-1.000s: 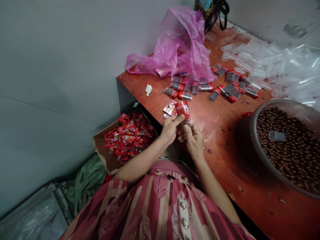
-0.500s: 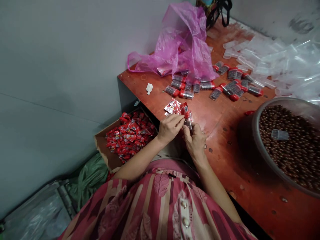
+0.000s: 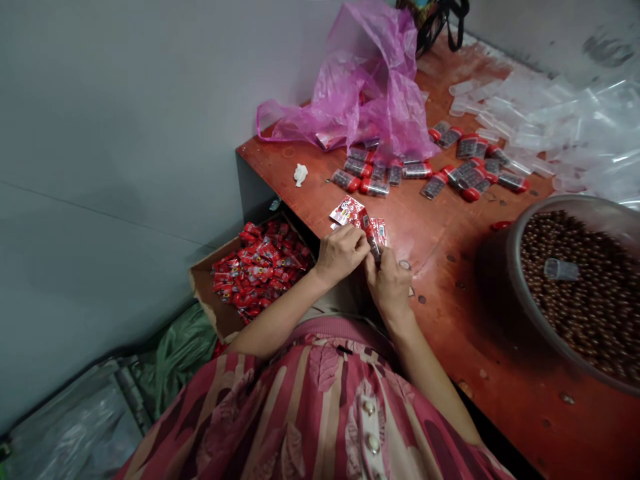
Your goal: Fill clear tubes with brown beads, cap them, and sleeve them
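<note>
Above the table's front edge, my left hand (image 3: 343,253) is closed with its fingertips on a red printed wrapper (image 3: 367,223) around or against a small clear tube. My right hand (image 3: 391,283) grips the lower end of that tube (image 3: 375,249), which looks dark inside. The fingers hide much of the tube, and I cannot tell how far the wrapper covers it. Just beyond my hands lie flat red and white printed wrappers (image 3: 347,209). Farther back are several filled tubes with red caps (image 3: 374,187).
A large tub (image 3: 515,267) of brown beads stands at right, a clear cup (image 3: 561,269) on the beads. Empty clear tubes (image 3: 540,113) are heaped behind it. A pink plastic bag (image 3: 345,100) lies at the back. Lower left, a cardboard box (image 3: 203,280) holds red-wrapped pieces (image 3: 260,267).
The tube and wrapper have tilted and sunk lower between my hands. My right hand has turned more closed around the tube's end. The view has shifted slightly.
</note>
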`<action>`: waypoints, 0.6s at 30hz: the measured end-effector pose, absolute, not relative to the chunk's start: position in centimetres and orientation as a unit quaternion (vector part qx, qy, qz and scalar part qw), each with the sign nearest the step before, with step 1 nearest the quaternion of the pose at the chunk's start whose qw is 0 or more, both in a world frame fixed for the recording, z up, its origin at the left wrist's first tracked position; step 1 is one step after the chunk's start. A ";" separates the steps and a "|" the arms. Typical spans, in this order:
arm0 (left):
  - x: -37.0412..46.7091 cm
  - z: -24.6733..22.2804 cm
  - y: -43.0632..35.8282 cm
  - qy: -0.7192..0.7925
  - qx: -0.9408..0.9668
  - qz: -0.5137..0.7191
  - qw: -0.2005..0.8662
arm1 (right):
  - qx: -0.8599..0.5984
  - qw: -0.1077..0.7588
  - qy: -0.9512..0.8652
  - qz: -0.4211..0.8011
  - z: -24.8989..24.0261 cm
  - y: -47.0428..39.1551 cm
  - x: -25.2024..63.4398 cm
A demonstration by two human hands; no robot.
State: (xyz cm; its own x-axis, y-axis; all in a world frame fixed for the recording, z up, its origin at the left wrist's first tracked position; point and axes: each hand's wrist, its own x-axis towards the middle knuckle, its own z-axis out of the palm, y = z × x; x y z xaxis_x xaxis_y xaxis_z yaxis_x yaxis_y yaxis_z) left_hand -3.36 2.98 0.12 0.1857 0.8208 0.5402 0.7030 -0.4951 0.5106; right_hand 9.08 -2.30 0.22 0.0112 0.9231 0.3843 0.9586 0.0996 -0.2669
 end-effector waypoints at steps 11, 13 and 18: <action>-2.2 0.4 1.3 0.395 0.736 0.491 0.248 | -0.642 0.243 -0.723 -0.079 -0.8 -1.1 11.0; -2.4 0.5 1.2 0.447 0.684 0.508 0.273 | -0.636 0.264 -0.719 -0.093 -0.4 -1.1 10.9; -2.8 0.1 1.8 0.482 0.665 0.508 0.259 | -0.632 0.254 -0.728 -0.079 0.0 -1.3 10.2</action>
